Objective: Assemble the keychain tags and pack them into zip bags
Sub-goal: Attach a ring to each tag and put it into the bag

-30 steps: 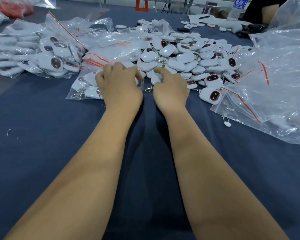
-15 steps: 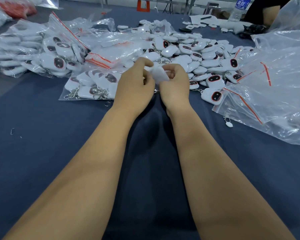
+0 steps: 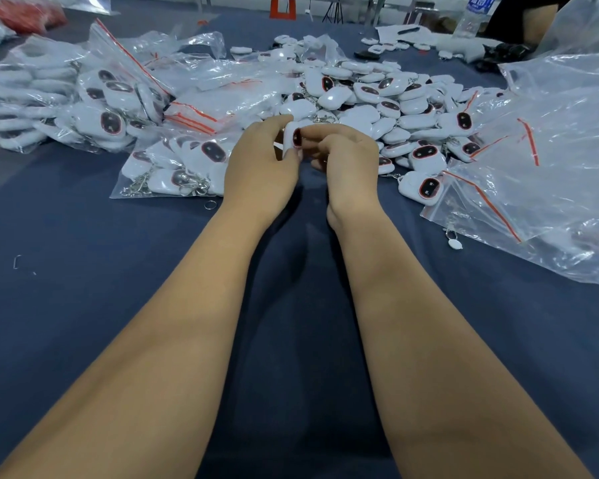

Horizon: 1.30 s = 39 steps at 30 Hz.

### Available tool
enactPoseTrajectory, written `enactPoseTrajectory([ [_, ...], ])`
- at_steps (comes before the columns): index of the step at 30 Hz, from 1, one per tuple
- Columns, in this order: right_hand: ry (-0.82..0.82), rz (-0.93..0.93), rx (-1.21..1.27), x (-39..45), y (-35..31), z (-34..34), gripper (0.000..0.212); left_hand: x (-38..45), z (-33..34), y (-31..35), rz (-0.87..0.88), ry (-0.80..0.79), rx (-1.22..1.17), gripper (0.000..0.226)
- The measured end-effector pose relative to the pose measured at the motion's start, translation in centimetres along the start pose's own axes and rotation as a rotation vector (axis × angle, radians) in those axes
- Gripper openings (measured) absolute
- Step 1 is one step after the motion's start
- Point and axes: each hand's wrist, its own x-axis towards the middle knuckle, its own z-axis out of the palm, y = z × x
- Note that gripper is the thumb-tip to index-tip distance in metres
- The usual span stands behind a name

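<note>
Head view shows the job somewhere in its middle, with plenty still to do. Both hands meet just in front of the loose pile: the left hand (image 3: 261,164) has its thumb and fingers curled round a single white tag (image 3: 293,140), held upright with its dark, red-rimmed face turned right, and the right hand (image 3: 348,157) pinches that same tag from the other side. Whether a ring or clasp is being fitted I cannot tell; the fingers hide it.

Done work sits on the left: a filled zip bag (image 3: 173,167) just left of the left hand, tags and metal clasps showing through it, and a heap of further filled bags (image 3: 66,105) at the far left. Work left is the loose heap of tags (image 3: 388,102) straight beyond the hands, large and not bagged. To the right lies a stack of flat, seemingly empty zip bags (image 3: 540,174) with red seal strips, ready to take them. A stray ring (image 3: 210,204) lies on the dark blue table (image 3: 83,271) near the filled bag, and a small white piece with a ring (image 3: 454,243) near the empty bags.

By my reckoning, well under half is packed.
</note>
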Motion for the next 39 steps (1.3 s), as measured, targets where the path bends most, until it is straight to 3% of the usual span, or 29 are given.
enactPoseTrajectory([
  [4,0.043,0.037,-0.082,0.45,0.39,-0.06,0.029,-0.38,-0.05,-0.02,-0.019,-0.008,-0.127,0.049],
  [9,-0.053,0.018,-0.248,0.24,0.57,0.13,0.033,-0.32,-0.15,0.16,-0.034,-0.016,-0.121,0.045],
  [20,0.022,0.053,-0.138,-0.05,-0.10,0.12,0.022,-0.33,-0.31,0.41,-0.027,-0.040,-0.183,0.042],
  [39,-0.052,0.051,-0.127,-0.07,0.24,0.29,0.014,-0.11,-0.14,0.14,-0.030,-0.047,-0.138,0.035],
])
